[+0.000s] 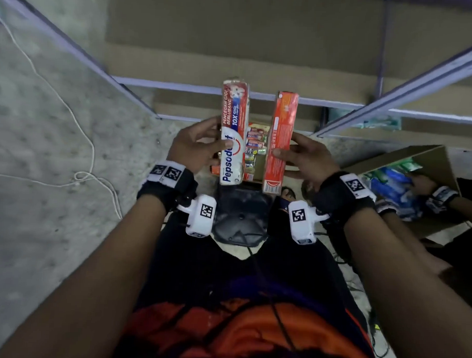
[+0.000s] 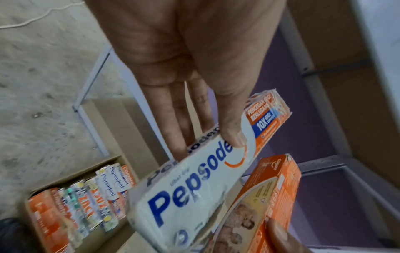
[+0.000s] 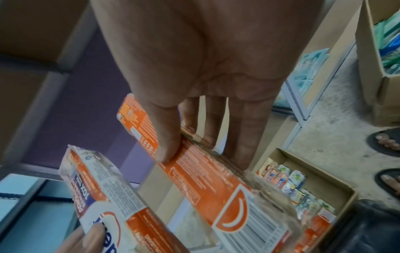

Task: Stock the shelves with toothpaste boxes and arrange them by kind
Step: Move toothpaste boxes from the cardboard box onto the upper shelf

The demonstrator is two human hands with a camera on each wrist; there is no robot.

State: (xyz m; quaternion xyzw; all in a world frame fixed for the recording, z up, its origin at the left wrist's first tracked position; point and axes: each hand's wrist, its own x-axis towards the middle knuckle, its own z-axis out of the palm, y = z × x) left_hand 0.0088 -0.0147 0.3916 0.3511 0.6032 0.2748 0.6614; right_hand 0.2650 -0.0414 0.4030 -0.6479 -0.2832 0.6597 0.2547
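Head cam: left hand [image 1: 196,145] pinches a Pepsodent box [image 1: 233,133], right hand [image 1: 307,160] an orange Colgate box [image 1: 280,143], both held upright above the supply carton [image 1: 258,169], below the shelf rail [image 1: 339,104]. L wrist: thumb across the logo. R wrist: thumb-and-finger hold only, so a slip could drop it.

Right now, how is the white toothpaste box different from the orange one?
The Pepsodent box is mostly white with big blue letters; the Colgate box is orange all over. The left hand holds the Pepsodent box, and the right hand holds the Colgate box. The Pepsodent box shows its front; the Colgate box shows small print and a barcode. Both are long, pinched between thumb and fingers, side by side.
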